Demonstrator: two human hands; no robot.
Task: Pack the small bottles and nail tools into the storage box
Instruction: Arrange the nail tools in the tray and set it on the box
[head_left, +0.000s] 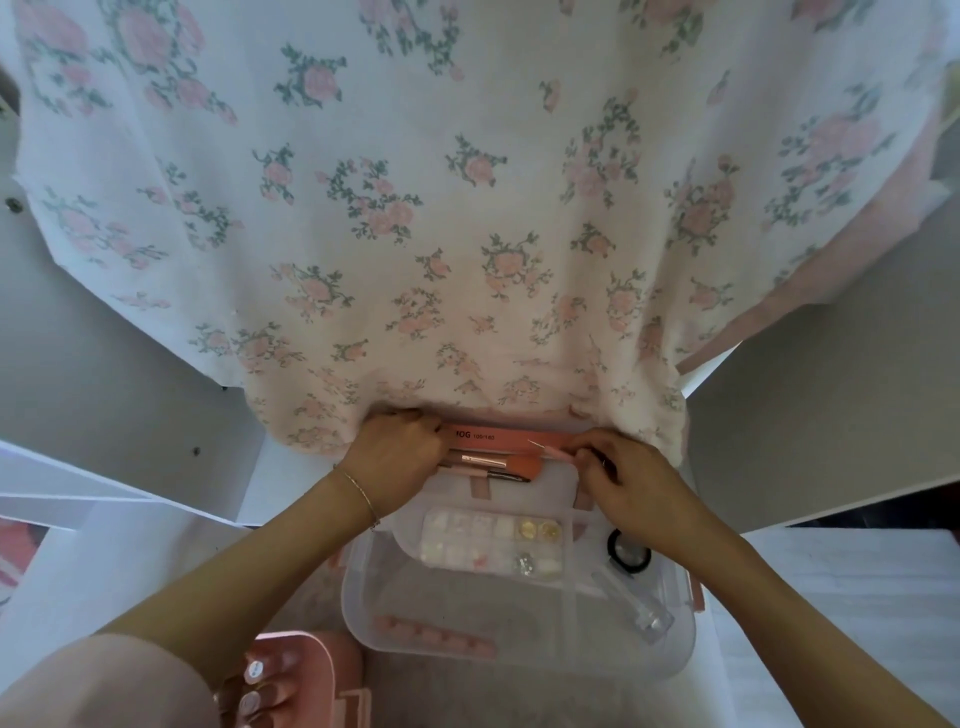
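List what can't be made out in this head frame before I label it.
- Nail file: print partly covered by the left hand; far edge under the floral cloth.
- Brushes: handle ends hidden inside the left grip.
- Thin pink tool: too small to identify; the right hand covers its end.
- Bead organizer: contents too small to tell.
- Pink case: cut off by the bottom edge.

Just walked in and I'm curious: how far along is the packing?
Well underway. The clear storage box already holds a compartment case of nail charms, a clear bottle and a round black pot. The left hand and right hand are gathering a nail file and brushes at its far edge. These remain unpacked.
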